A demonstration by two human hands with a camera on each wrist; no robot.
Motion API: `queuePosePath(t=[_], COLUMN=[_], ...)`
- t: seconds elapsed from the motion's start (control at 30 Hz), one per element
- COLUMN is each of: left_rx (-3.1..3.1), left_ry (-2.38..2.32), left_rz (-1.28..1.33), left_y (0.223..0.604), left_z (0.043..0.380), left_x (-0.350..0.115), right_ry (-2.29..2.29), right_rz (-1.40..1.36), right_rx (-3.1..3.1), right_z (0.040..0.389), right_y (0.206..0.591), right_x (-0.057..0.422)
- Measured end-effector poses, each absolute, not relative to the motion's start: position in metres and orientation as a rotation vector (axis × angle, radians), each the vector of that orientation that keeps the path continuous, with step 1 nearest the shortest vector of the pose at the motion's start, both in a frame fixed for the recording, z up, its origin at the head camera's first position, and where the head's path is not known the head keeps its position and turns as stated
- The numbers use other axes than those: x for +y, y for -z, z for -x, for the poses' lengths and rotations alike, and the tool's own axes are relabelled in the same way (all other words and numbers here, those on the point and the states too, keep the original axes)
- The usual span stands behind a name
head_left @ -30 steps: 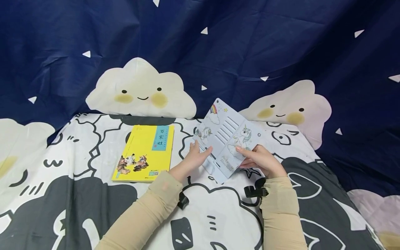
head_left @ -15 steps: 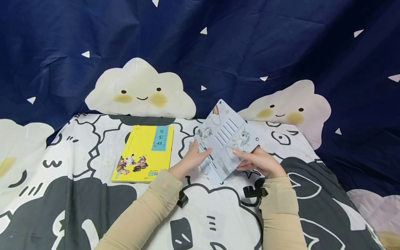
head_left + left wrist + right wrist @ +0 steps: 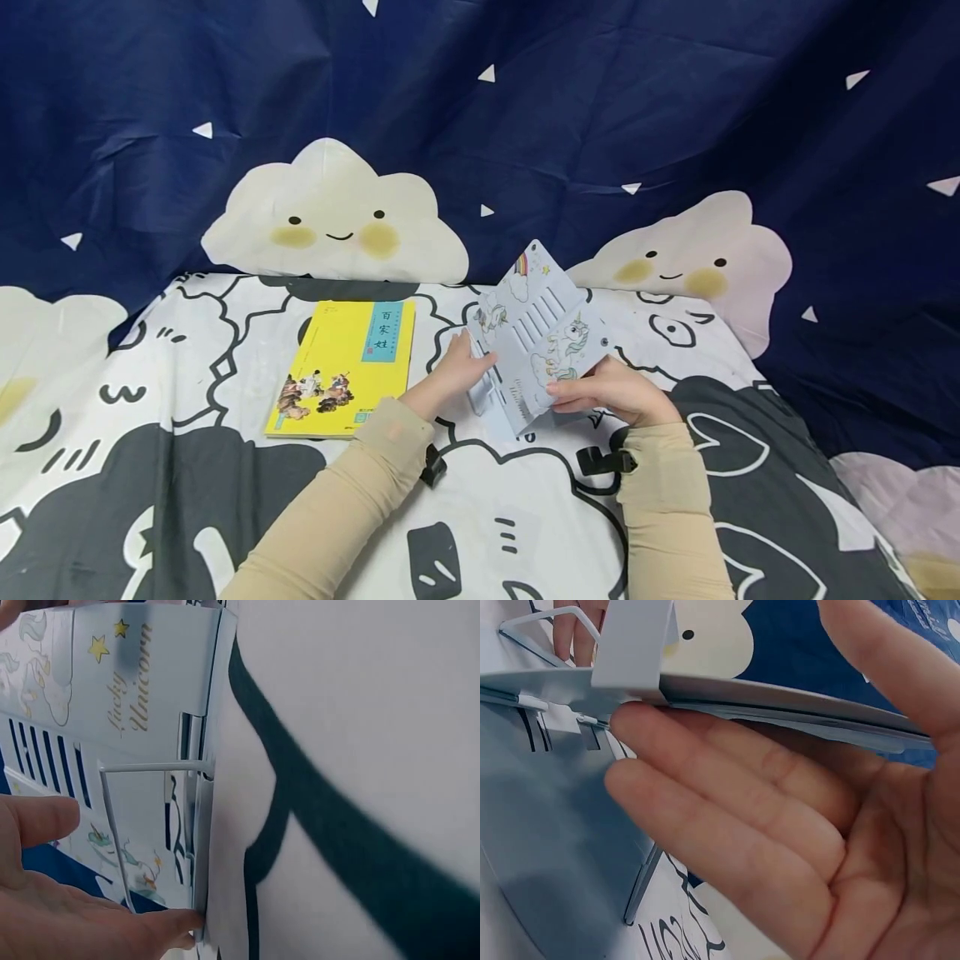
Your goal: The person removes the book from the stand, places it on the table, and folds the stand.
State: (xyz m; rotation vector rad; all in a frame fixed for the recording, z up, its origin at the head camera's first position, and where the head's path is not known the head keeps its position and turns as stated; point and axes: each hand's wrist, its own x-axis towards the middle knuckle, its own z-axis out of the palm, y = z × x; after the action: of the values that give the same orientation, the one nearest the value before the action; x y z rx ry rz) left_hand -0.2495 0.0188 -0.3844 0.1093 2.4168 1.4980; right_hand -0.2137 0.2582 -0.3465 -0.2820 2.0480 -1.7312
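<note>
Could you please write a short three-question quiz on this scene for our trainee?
1. True or false: the yellow book lies on the patterned sheet.
2. Multiple choice: which does the right grip hold? (a) the yellow book (b) the unicorn board (c) the patterned sheet
3. Fill in: the gold lettering on the unicorn board reads "Lucky ____".

Key: 1. True. 2. b. 3. Unicorn.

White-and-grey cartoon-print cloth (image 3: 517,500)
A yellow book (image 3: 341,354) lies flat on it, left of the fingers (image 3: 462,347) of the left hand (image 3: 452,372).
</note>
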Motion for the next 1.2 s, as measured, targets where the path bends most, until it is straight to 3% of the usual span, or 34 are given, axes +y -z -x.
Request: queuePosePath(t=[0.53,1.2], left_rx=[2.418,2.332], left_ry=[-1.494,-1.716], left_rz=[-0.118,-0.129], left_y=[0.386,0.390], left_z=[0.254,0.227], left_x=[0.014,0.024], right_ry=[1.676,1.641], right_rz=[0.375,0.384], right_rx=[2.064,2.040], right_z=[0.212,0.211], right_y=[0.345,0.345], right_x=[0.249,0.250])
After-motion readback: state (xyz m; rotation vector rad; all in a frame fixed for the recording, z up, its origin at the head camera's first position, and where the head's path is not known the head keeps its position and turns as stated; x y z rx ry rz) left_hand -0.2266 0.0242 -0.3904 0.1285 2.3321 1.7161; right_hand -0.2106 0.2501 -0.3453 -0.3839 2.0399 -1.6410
